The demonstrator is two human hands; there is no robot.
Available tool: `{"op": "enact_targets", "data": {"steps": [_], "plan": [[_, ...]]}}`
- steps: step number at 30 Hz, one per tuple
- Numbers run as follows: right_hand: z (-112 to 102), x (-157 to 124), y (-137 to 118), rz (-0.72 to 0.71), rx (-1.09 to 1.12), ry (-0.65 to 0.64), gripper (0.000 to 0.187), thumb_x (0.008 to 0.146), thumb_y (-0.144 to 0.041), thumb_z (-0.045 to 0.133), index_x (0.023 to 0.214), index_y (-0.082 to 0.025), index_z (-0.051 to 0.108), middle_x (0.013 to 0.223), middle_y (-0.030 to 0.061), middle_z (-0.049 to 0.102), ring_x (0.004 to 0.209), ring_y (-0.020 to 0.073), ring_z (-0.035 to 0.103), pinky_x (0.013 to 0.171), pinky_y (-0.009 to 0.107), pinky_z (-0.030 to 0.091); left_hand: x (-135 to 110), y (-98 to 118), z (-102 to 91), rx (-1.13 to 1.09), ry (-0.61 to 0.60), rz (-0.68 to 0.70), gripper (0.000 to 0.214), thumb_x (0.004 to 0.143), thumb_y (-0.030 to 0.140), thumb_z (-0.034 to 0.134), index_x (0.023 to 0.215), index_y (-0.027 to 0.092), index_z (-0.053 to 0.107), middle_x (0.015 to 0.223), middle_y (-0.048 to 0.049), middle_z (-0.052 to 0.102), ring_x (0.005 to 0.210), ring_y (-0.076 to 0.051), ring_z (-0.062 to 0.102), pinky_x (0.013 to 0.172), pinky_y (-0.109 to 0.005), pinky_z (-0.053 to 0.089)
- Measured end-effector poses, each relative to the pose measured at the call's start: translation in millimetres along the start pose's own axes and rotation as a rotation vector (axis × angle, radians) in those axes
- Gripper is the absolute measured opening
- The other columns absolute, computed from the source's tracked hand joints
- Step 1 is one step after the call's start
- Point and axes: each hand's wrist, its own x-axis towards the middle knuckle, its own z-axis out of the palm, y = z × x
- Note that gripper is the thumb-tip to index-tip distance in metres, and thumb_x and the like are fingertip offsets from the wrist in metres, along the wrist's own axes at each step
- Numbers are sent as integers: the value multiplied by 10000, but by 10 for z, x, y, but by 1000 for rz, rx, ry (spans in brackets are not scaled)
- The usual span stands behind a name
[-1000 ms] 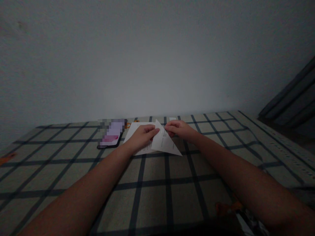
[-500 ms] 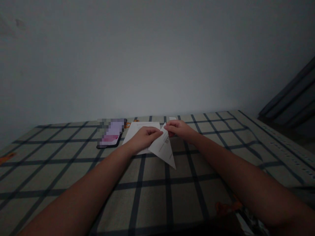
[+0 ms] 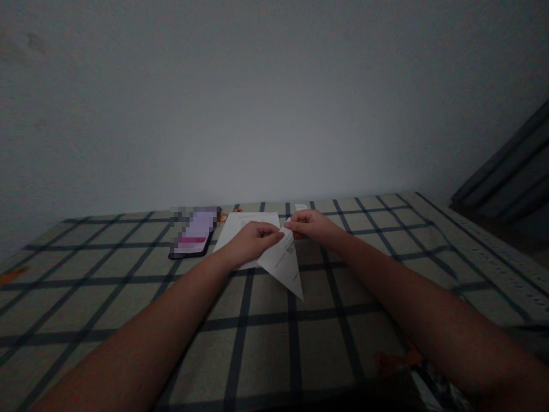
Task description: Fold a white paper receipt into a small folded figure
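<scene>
Between my hands is a folded sheet of paper (image 3: 285, 262), white with some faint print, its pointed corner hanging down toward me. My left hand (image 3: 254, 240) pinches its upper left edge between thumb and fingers. At the top of the fold, my right hand (image 3: 309, 223) closes thumb and fingertips on the paper. Another white sheet (image 3: 237, 225) lies flat on the checked cloth (image 3: 266, 343), partly covered by my left hand and forearm. How the far side of the folded paper looks is hidden.
To the left of the flat sheet lies a phone (image 3: 198, 232) with its screen lit and partly pixelated. A small white piece (image 3: 301, 206) sits behind my right hand. A plain wall (image 3: 274, 103) rises behind the cloth, and dark striped fabric (image 3: 510, 160) hangs at right.
The lower corner of the folded paper has tipped slightly down and left. My right fingertips have shifted a little toward my left hand; both hands keep hold of the paper.
</scene>
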Motion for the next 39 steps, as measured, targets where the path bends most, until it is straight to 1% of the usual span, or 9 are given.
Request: {"op": "enact_targets", "data": {"steps": [4,10,13,17,21,25,30,33,39], "plan": [[-4,15,33,10,10,-2,347,725,-472,713,725,-145,596,599,-29,539,559,85,473,544,237,334,8,-7,-8,-1,-10,-2,343,834,472,583,864,163,729,707,-27,656,596,-140,520,529,-248,341],[23,-15,-38,15,-29,27,344,744,-475,690,726,-144,596,603,-20,546,576,91,488,550,237,349,1,14,9,-56,17,-53,360,820,492,592,844,160,730,672,-25,649,564,-135,515,517,-245,336],[31,-25,-55,3,-43,38,342,749,-472,683,716,-144,593,590,-22,539,560,89,475,537,237,339,-12,37,15,-91,-18,-77,385,807,516,604,862,157,730,663,-30,644,549,-138,518,502,-245,334],[26,-15,-39,-17,-37,64,335,748,-462,683,695,-148,577,583,-26,533,551,87,470,537,238,340,-20,39,6,-78,-76,-104,386,794,530,617,791,156,713,611,-19,609,505,-126,490,469,-237,310],[19,4,-36,-18,-26,107,327,741,-458,686,694,-154,576,582,-28,533,547,87,474,533,236,350,-4,3,3,-134,-107,-122,339,778,489,650,838,160,706,649,-20,628,522,-128,513,490,-236,346],[18,10,-51,-23,11,155,325,767,-471,653,720,-156,589,609,-22,544,554,87,482,537,233,365,11,-17,5,-237,-89,-125,287,785,434,648,878,166,694,744,-46,677,593,-150,572,535,-251,399],[1,6,-35,-10,-11,79,331,769,-482,655,780,-153,635,665,-8,573,572,86,489,523,229,354,17,-25,-10,-265,-52,-117,301,787,435,644,903,162,693,825,-82,709,672,-187,630,593,-289,456],[-4,8,-15,22,-24,88,328,737,-473,690,761,-151,628,637,-10,566,560,87,486,511,228,344,22,-35,-5,-247,-41,-121,314,779,452,648,896,164,696,831,-87,712,681,-195,635,600,-298,469],[19,22,-6,-44,-10,121,327,726,-464,698,699,-155,594,604,-16,554,565,93,496,542,233,371,24,-25,31,-327,-6,-147,310,777,446,671,910,169,713,837,-82,722,658,-166,627,596,-273,446]]}}
